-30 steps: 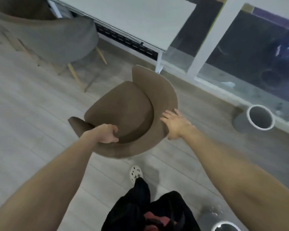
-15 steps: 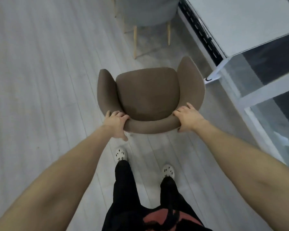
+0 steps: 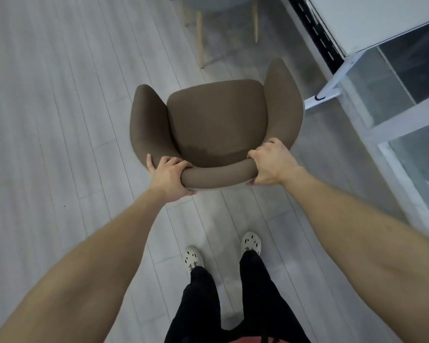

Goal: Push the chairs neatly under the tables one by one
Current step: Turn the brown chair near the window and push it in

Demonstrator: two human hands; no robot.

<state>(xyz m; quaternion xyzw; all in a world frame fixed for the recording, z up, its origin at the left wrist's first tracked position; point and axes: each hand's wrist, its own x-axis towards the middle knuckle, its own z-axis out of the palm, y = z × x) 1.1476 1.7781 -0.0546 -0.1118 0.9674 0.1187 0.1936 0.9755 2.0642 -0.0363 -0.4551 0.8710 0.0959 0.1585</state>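
A brown padded armchair (image 3: 216,120) stands on the grey plank floor in front of me, its seat facing away. My left hand (image 3: 170,175) is wrapped around the left end of its backrest rim. My right hand (image 3: 270,163) grips the right end of the same rim. The white table (image 3: 367,18) lies at the upper right, with its white leg (image 3: 332,81) just right of the chair's right wing. The chair is beside the table, not under it.
A grey chair with pale wooden legs (image 3: 201,40) stands straight ahead, beyond the brown chair. A white-framed glass wall (image 3: 406,120) runs along the right side. My feet in white shoes (image 3: 193,259) stand behind the chair. Open floor stretches to the left.
My right hand went from flat on the chair's side to a full grip on the backrest. Both hands have tightened, and the view has turned so the chair is squarely in front of me.
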